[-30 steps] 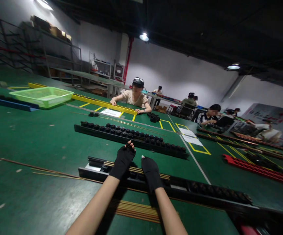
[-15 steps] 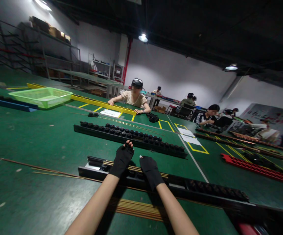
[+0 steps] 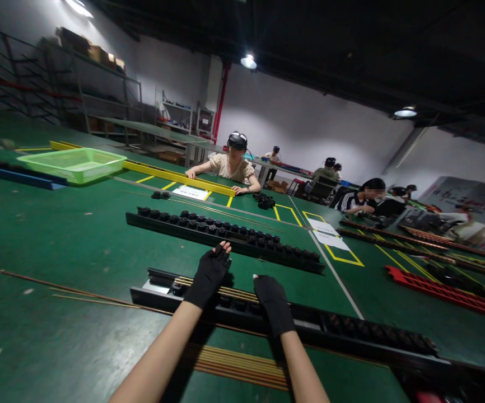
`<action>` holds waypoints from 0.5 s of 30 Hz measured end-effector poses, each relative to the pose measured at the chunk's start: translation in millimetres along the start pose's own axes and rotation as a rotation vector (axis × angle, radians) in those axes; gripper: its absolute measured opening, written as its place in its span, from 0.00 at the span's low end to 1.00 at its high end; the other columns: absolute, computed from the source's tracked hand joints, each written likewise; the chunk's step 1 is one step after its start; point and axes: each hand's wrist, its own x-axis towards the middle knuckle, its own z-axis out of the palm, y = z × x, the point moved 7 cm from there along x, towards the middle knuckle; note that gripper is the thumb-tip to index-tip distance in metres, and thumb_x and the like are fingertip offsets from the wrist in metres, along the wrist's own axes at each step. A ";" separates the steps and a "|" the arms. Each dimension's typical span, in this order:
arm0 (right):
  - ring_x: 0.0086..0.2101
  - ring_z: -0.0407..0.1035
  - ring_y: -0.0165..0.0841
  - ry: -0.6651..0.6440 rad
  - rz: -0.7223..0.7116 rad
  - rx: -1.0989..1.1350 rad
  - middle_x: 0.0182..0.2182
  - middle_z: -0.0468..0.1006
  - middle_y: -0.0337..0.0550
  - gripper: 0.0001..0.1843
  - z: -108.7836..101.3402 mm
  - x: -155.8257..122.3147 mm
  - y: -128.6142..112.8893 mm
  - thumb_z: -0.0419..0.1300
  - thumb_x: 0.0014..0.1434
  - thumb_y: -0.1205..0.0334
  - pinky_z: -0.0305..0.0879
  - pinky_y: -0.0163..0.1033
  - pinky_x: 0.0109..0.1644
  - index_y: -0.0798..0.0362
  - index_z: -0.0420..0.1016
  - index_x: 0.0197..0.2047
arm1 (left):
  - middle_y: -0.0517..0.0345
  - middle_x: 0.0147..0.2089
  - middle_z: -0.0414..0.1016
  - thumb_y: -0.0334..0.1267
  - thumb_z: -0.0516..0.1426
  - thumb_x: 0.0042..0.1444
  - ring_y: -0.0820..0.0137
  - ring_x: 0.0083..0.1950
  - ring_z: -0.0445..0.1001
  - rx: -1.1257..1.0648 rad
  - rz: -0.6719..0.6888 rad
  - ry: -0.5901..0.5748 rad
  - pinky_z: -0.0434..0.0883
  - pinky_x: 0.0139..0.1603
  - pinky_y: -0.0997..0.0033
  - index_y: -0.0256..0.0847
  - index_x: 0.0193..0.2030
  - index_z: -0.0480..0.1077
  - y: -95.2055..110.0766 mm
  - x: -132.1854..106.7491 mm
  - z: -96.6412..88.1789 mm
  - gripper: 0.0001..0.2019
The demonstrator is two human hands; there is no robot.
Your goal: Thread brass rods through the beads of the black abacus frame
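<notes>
Both hands wear black fingerless gloves and hover over the near black channel rail (image 3: 162, 296). My left hand (image 3: 209, 274) is by the left half of this rail, its bare fingertips loosely stretched forward past the far wall, and I see nothing held in them. My right hand (image 3: 274, 299) is back-up over the middle of the rail; only one fingertip shows at its left edge and the other fingers are hidden. Thin brass rods (image 3: 238, 293) lie along the rail between the hands, above black rollers (image 3: 358, 327). More rods (image 3: 238, 361) lie on the table nearer me.
A second black rail with rollers (image 3: 225, 232) lies beyond my hands. Farther off are a green basket (image 3: 72, 176), a yellow rail (image 3: 179, 178) under a co-worker's hands, and a red rail (image 3: 444, 294) at right. Long thin rods (image 3: 57, 284) stretch left across the green table (image 3: 78, 235).
My right hand has moved to the right along the rail, widening the gap between the hands and showing more of the brass rods. My left hand has hardly moved.
</notes>
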 end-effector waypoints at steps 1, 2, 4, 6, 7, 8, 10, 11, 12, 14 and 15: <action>0.47 0.75 0.37 -0.004 -0.026 0.006 0.46 0.82 0.50 0.19 1.4 -1.1 1.1 0.48 0.67 0.65 0.64 0.38 0.56 0.54 0.81 0.43 | 0.52 0.54 0.78 0.33 0.46 0.63 0.69 0.55 0.75 0.000 0.002 0.004 0.71 0.54 0.65 0.41 0.62 0.65 0.3 -0.4 -0.1 0.22; 0.49 0.74 0.36 -0.005 -0.044 0.010 0.49 0.81 0.48 0.18 1.6 -2.2 2.5 0.49 0.67 0.66 0.63 0.37 0.58 0.53 0.81 0.46 | 0.52 0.53 0.78 0.33 0.47 0.63 0.69 0.55 0.75 0.001 0.006 0.007 0.71 0.54 0.65 0.40 0.62 0.65 0.6 -0.8 -0.2 0.21; 0.51 0.73 0.36 -0.002 -0.052 0.010 0.51 0.80 0.48 0.18 0.2 -4.3 5.7 0.49 0.67 0.66 0.62 0.37 0.59 0.52 0.80 0.48 | 0.53 0.52 0.78 0.32 0.48 0.62 0.69 0.55 0.75 0.006 0.017 0.011 0.71 0.53 0.66 0.40 0.61 0.66 0.8 -1.6 -0.1 0.21; 0.50 0.74 0.37 0.009 -0.042 0.004 0.49 0.81 0.49 0.18 -1.5 -5.8 6.6 0.48 0.68 0.65 0.64 0.37 0.57 0.53 0.80 0.47 | 0.53 0.52 0.78 0.31 0.49 0.61 0.70 0.54 0.75 0.014 0.032 0.014 0.72 0.52 0.67 0.41 0.61 0.66 0.7 -1.7 -0.3 0.21; 0.50 0.74 0.37 0.018 -0.038 0.002 0.48 0.81 0.50 0.19 -2.1 -6.1 5.7 0.48 0.68 0.65 0.64 0.37 0.57 0.54 0.80 0.47 | 0.54 0.53 0.78 0.31 0.49 0.61 0.70 0.54 0.75 0.018 0.042 0.018 0.72 0.52 0.67 0.42 0.60 0.67 0.7 -1.5 -0.7 0.21; 0.50 0.74 0.37 0.027 -0.035 -0.001 0.48 0.81 0.50 0.18 -2.6 -6.0 3.9 0.48 0.68 0.65 0.64 0.37 0.56 0.54 0.80 0.47 | 0.54 0.53 0.78 0.31 0.48 0.61 0.71 0.54 0.76 0.023 0.050 0.023 0.72 0.51 0.68 0.43 0.59 0.67 0.7 -1.1 -1.3 0.21; 0.50 0.74 0.37 0.045 -0.025 -0.010 0.48 0.81 0.50 0.17 -3.9 -3.7 -0.3 0.50 0.67 0.65 0.64 0.36 0.56 0.53 0.80 0.47 | 0.53 0.54 0.77 0.30 0.48 0.61 0.71 0.54 0.76 0.033 0.058 0.038 0.73 0.50 0.68 0.43 0.57 0.69 0.6 -0.3 -2.7 0.19; 0.48 0.75 0.37 0.050 -0.010 -0.017 0.46 0.82 0.50 0.17 -5.4 -1.6 -1.1 0.50 0.67 0.66 0.65 0.36 0.54 0.54 0.81 0.45 | 0.52 0.55 0.76 0.30 0.47 0.61 0.70 0.54 0.76 0.039 0.057 0.044 0.73 0.49 0.68 0.42 0.56 0.70 0.5 -0.2 -3.3 0.19; 0.46 0.76 0.37 0.054 0.012 -0.028 0.43 0.83 0.51 0.17 -8.1 1.2 -0.5 0.50 0.67 0.65 0.66 0.36 0.52 0.54 0.82 0.42 | 0.52 0.56 0.75 0.30 0.47 0.61 0.69 0.54 0.75 0.044 0.054 0.047 0.73 0.49 0.68 0.42 0.55 0.70 0.4 -0.4 -3.6 0.18; 0.41 0.78 0.37 0.071 0.070 -0.056 0.37 0.84 0.52 0.18 -18.6 7.7 5.7 0.50 0.67 0.64 0.67 0.36 0.47 0.56 0.82 0.37 | 0.51 0.59 0.73 0.30 0.48 0.61 0.69 0.56 0.74 0.052 0.043 0.041 0.73 0.48 0.69 0.42 0.55 0.70 0.1 -1.6 -3.4 0.18; 0.39 0.78 0.37 0.091 0.101 -0.074 0.36 0.83 0.53 0.19 -27.0 10.8 10.9 0.49 0.68 0.63 0.67 0.36 0.45 0.56 0.82 0.37 | 0.51 0.61 0.72 0.31 0.48 0.61 0.68 0.57 0.73 0.054 0.038 0.034 0.73 0.48 0.69 0.42 0.56 0.69 -0.1 -2.6 -3.0 0.19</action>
